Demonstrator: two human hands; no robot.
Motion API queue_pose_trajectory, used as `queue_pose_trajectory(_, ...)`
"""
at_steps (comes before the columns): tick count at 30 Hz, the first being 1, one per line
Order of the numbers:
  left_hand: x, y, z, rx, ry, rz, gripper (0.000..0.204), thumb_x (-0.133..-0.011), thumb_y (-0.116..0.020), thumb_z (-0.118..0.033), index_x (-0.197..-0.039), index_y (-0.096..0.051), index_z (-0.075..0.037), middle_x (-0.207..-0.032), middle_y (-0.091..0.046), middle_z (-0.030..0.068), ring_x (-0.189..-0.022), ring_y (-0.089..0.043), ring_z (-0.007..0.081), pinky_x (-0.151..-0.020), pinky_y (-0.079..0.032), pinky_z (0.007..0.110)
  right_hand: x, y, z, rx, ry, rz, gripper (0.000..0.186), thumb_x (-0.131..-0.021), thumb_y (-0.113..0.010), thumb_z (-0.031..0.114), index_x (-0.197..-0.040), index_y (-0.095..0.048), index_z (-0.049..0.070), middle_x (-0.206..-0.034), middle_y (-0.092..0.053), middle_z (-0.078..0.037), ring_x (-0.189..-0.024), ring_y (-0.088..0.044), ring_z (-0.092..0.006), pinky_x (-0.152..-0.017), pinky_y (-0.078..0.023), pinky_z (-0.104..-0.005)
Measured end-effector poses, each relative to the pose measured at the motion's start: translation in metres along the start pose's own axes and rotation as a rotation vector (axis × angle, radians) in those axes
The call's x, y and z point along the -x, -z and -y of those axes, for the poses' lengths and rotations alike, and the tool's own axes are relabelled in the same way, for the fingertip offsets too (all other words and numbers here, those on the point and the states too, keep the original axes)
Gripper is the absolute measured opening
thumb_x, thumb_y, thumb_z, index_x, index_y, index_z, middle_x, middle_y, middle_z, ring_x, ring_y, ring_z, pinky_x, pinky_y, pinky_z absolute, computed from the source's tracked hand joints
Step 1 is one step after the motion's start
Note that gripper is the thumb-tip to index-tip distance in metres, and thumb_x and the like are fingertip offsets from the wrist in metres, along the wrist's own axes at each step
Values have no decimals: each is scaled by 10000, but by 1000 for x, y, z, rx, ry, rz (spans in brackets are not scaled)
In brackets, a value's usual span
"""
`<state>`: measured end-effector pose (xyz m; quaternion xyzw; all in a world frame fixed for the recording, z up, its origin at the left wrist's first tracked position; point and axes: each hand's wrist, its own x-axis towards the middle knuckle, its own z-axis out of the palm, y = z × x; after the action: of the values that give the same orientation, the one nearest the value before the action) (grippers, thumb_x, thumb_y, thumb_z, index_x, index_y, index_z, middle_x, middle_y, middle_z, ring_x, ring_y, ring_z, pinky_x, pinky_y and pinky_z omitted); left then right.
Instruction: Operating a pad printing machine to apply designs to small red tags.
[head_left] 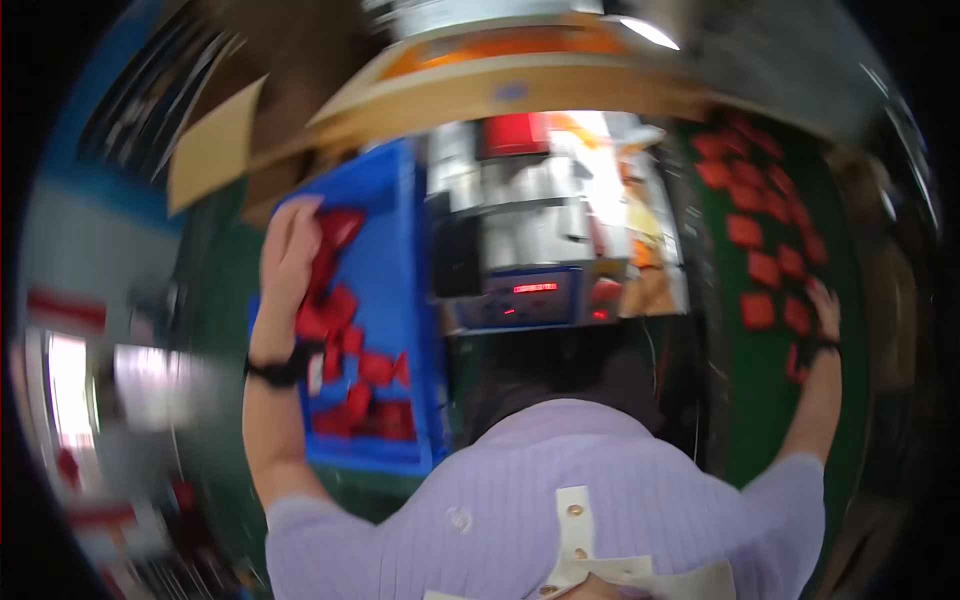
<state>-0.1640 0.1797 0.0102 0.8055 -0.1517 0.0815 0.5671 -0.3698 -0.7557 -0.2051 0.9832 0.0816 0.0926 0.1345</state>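
Note:
My left hand (290, 250) is at the left wall of a blue plastic bin (408, 200), beside a red piece (338, 228) near its fingertips. Blur hides whether the fingers grip that piece. More red pieces (375, 368) lie loose in the bin, below and beside my wrist. Far to the right, my right hand (825, 308) reaches over a green surface (745, 400), fingers apart and low beside a red square piece (797, 316). Several such flat red squares (745, 231) are spread out in rough rows there. Dark bands circle both my wrists.
Between bin and green surface stands a machine (530, 298) with a blue front panel and lit red display. A red block (517, 134) sits on its top. A wooden ledge (510, 95) spans the far side. An open cardboard box (212, 145) is at far left.

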Motion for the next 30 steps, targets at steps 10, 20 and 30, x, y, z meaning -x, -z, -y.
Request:
queue_pose_trajectory(10, -6, 55, 177, -673, 155, -106, 322, -816, -607, -169, -1094, -569, -12, -964, -611, 146, -913, -596, 277, -813, -471, 361, -46, -38, -28, -95, -1198, 254, 893, -702, -602, 615, -1355, -375, 51, -1287, -483, -223, -1184, -460, -384, -971, -377, -448)
queue_pose_trajectory(20, -61, 21, 323, -1119, 267, 34, 290, -863, -441, -91, -1136, -517, -33, -1112, -556, 158, -1019, -562, 326, -836, -486, 426, -27, 79, 32, -332, -937, -3, 593, -834, -623, 265, -1332, -393, 40, -1128, -574, -214, -1044, -568, -310, -887, -440, -370)
queue_pose_trajectory(30, -24, -9, 319, -976, 235, 54, 193, -859, -437, -117, -952, -543, 15, -991, -549, 281, -844, -586, 429, -751, -478, 490, -156, 146, 136, -768, -562, -159, 456, -878, -594, 191, -1285, -461, 34, -1064, -611, -102, -961, -577, -136, -842, -452, -267)
